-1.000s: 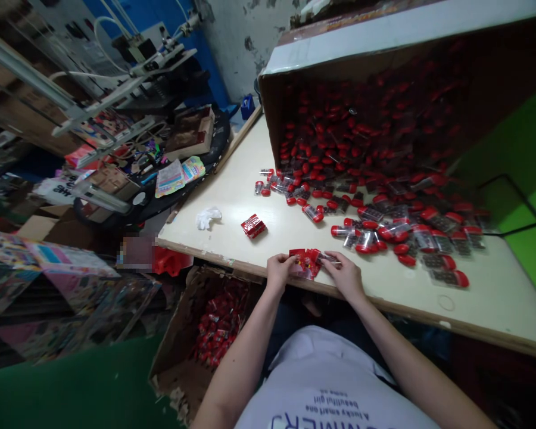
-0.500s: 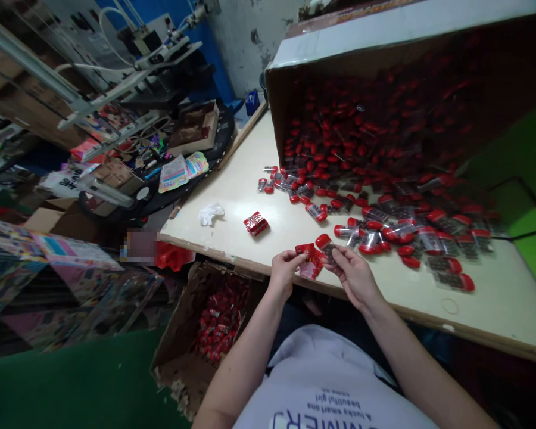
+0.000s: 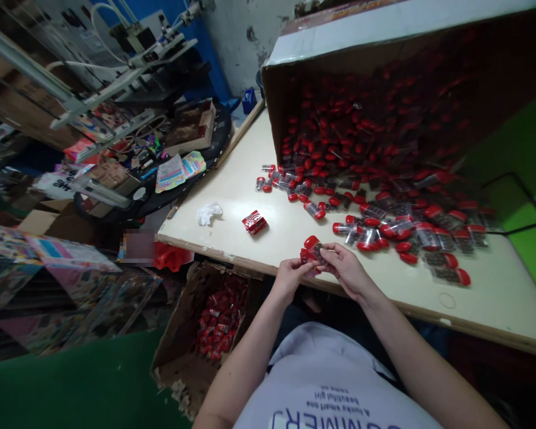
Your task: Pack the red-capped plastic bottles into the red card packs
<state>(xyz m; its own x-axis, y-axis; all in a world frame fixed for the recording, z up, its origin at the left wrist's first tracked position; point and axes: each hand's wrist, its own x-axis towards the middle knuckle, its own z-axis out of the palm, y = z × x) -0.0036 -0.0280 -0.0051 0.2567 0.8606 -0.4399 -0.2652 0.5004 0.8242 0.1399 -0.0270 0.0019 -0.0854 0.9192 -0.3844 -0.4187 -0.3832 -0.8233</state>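
Observation:
Just over the table's front edge, my two hands meet. My right hand (image 3: pixel 345 267) pinches a small clear bottle (image 3: pixel 315 248) with a red cap and dark contents, its cap tilted up and to the left. A red printed wrapper (image 3: pixel 304 256) is gripped between the thumb and fingers of my left hand (image 3: pixel 290 277). The bottle lies against the wrapper and covers most of it; whether it is inside I cannot tell. Left of my hands, a small stack of red printed packets (image 3: pixel 254 223) rests on the table.
A big carton (image 3: pixel 274 113) lies open toward me, spilling many red-capped bottles onto the table (image 3: pixel 232 250). Below the edge at left stands a torn cardboard box (image 3: pixel 172 333) holding red packets. Crumpled white tissue (image 3: pixel 209 213) and a rubber band (image 3: pixel 446 300) lie on the table.
The bottle has moved left and down over the wrapper, which is now mostly covered. My hands have come closer together, and the view has shifted slightly.

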